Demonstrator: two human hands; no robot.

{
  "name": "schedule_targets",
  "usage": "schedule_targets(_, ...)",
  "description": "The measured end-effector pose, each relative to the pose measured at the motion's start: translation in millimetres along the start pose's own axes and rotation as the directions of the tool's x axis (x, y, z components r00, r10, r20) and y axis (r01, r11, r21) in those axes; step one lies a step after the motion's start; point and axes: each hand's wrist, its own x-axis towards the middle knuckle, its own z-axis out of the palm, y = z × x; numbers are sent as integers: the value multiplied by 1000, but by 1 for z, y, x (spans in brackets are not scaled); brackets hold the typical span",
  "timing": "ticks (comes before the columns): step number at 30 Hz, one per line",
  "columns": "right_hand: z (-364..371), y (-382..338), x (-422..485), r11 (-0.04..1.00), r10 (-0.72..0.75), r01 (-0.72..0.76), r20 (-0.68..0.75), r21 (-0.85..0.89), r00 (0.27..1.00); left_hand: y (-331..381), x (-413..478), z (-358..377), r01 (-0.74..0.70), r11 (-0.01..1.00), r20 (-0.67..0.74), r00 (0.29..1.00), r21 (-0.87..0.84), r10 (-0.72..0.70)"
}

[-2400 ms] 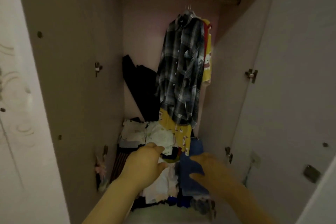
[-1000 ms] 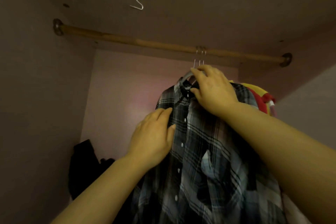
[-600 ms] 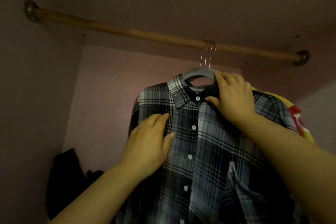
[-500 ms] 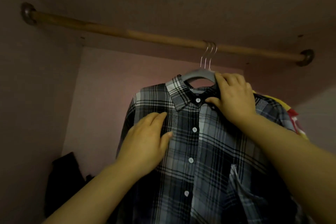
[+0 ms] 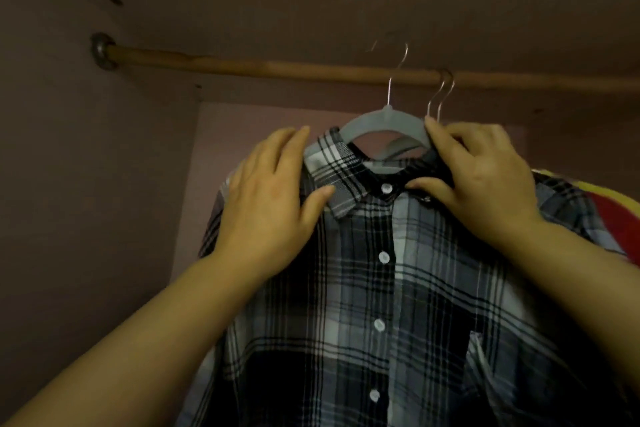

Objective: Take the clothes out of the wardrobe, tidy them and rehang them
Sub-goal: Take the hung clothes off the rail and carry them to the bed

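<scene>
Reading L→R: left hand (image 5: pixel 266 204) lies flat on plaid shirt (image 5: pixel 415 288) shoulder, 9 o'clock of collar, fingers straight, holding nothing. Shirt faces cam at frame ctr under rod (image 5: pixel 277 68), long axis vertical. Hanger (image 5: pixel 381 123) hook points 12 o'clock, arms run 9–3 along rod. Right hand (image 5: pixel 485 180) at 3 o'clock pinches hanger arm + collar, so prob the lifting hand.

Home wardrobe interior: wooden rail (image 5: pixel 277 70), hung shirt (image 5: pixel 398 288).
</scene>
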Motion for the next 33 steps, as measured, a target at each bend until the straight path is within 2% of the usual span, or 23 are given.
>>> schedule_targets(3,-1,-29,-23,993,-64,66,-24,100,998,-5,-19,-12,12,994,52,998,105,-18)
schedule_targets(8,4,-88,-74,948,-130,131,-22,289,991,-20,-96,-38,72,980,247,962,187,-118)
schedule_targets(12,6,-139,-112,877,-158,145,-12,457,987,-22,-157,-72,137,948,281,934,286,-220)
schedule_targets(15,-1,-180,-132,783,-171,152,-26,604,985,-15,-199,-106,214,895,303,889,391,-345)
schedule_targets(19,-17,-239,-150,603,-164,179,-99,777,981,8,-248,-164,310,772,270,811,554,-519)
schedule_targets(25,-68,-332,-159,263,-127,257,-231,930,965,65,-301,-264,346,506,101,740,790,-665)
schedule_targets(33,-196,-430,-146,-143,-34,307,-315,941,949,160,-339,-393,317,137,-130,692,939,-710)
